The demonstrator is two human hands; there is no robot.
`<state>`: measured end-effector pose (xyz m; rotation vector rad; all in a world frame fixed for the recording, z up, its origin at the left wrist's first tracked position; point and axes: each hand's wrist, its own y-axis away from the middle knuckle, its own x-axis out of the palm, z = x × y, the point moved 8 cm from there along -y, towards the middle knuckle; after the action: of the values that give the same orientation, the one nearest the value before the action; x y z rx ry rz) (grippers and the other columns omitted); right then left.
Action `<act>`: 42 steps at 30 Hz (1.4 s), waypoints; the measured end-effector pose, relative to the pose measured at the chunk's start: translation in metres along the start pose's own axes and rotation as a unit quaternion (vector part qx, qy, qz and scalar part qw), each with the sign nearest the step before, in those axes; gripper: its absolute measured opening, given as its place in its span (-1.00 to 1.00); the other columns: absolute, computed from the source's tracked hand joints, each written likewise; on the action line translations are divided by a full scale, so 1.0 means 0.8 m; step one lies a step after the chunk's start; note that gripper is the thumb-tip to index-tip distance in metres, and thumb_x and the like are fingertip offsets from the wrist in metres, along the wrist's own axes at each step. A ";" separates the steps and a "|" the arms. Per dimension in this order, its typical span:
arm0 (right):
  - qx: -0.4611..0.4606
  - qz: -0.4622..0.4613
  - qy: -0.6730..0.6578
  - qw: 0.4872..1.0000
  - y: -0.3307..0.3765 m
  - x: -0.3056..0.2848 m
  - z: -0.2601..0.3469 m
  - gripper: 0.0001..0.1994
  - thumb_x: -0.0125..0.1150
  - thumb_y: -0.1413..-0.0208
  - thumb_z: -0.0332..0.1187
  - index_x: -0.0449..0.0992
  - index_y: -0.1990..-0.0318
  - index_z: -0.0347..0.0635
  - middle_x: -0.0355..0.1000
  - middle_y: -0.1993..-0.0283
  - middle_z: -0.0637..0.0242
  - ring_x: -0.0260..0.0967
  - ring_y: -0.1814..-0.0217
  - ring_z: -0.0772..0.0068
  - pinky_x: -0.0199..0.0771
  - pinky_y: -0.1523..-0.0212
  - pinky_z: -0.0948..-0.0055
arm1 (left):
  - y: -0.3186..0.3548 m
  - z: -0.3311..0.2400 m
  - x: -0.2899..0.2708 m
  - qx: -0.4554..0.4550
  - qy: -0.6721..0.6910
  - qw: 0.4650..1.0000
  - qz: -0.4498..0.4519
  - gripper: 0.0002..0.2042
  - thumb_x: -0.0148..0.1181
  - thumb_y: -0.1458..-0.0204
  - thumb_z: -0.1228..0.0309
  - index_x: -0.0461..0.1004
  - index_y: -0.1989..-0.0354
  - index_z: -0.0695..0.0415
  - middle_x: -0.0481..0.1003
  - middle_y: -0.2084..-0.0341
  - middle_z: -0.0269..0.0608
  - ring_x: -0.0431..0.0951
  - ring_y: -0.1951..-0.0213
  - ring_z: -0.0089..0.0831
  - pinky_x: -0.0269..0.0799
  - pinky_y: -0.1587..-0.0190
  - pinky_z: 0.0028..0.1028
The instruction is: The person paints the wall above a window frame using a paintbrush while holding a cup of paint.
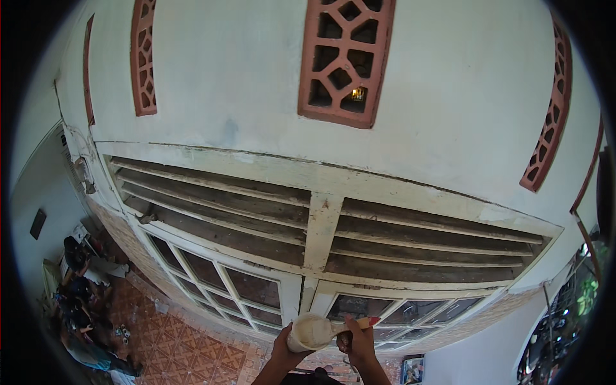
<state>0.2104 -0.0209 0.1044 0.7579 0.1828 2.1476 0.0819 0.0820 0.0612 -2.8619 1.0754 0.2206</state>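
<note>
Head view, looking steeply down a white wall. Lower left of frame: people sit on the patterned tile floor point(173, 346). Centre: a cream louvred window frame point(321, 231) with glazed panes below it. Bottom centre: left hand point(282, 350) grips a small cream paint pot point(308, 332) from beneath, fingers wrapped round it. Just right of it, right hand point(359, 343) is clenched on a brush point(350, 325) with a red-tipped handle; its bristle end lies at the pot's mouth. Judgement: load lightly, wipe excess on the rim, keep the pot level, stroke along the slats.
</note>
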 end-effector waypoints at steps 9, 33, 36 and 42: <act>-0.056 0.003 0.013 0.998 0.007 0.029 -0.006 -0.73 0.02 -0.08 -0.29 0.17 0.61 -0.06 -0.06 0.78 0.57 -0.18 0.82 0.72 -0.26 0.78 0.63 | -0.011 0.040 0.013 -0.220 0.651 0.724 0.065 -0.60 -0.15 -0.08 0.15 0.26 0.03 0.17 0.36 0.10 -0.12 0.35 0.02 -0.27 0.22 -0.06 -0.21; -0.258 0.068 0.498 0.825 0.036 0.102 -0.009 -0.81 0.29 0.20 -0.38 0.43 0.59 -0.31 0.35 0.67 0.22 0.36 0.68 0.36 0.26 0.64 0.50 | -0.006 0.089 -0.006 -0.200 0.633 0.747 0.032 -0.71 -0.22 -0.12 0.16 0.31 0.29 0.14 0.42 0.38 -0.18 0.46 0.30 -0.43 0.40 0.20 -0.43; -0.235 0.062 0.490 0.837 0.031 0.097 -0.013 -0.80 0.29 0.20 -0.38 0.42 0.59 -0.32 0.35 0.68 0.23 0.35 0.69 0.39 0.25 0.65 0.51 | -0.004 0.097 -0.003 -0.217 0.623 0.751 0.030 -0.71 -0.21 -0.12 0.16 0.31 0.29 0.13 0.42 0.37 -0.17 0.46 0.29 -0.42 0.40 0.20 -0.42; -0.222 0.067 0.494 0.838 0.023 0.100 -0.007 -0.80 0.28 0.19 -0.36 0.43 0.59 -0.31 0.36 0.70 0.26 0.30 0.74 0.50 0.22 0.69 0.55 | -0.012 0.088 -0.001 -0.197 0.644 0.738 0.045 -0.71 -0.18 -0.11 0.15 0.31 0.29 0.13 0.42 0.33 -0.14 0.46 0.26 -0.39 0.40 0.18 -0.41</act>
<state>0.1576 0.0282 0.1433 -0.6737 0.1465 2.3885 0.0802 0.0984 -0.0078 -3.0922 1.3239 -2.0337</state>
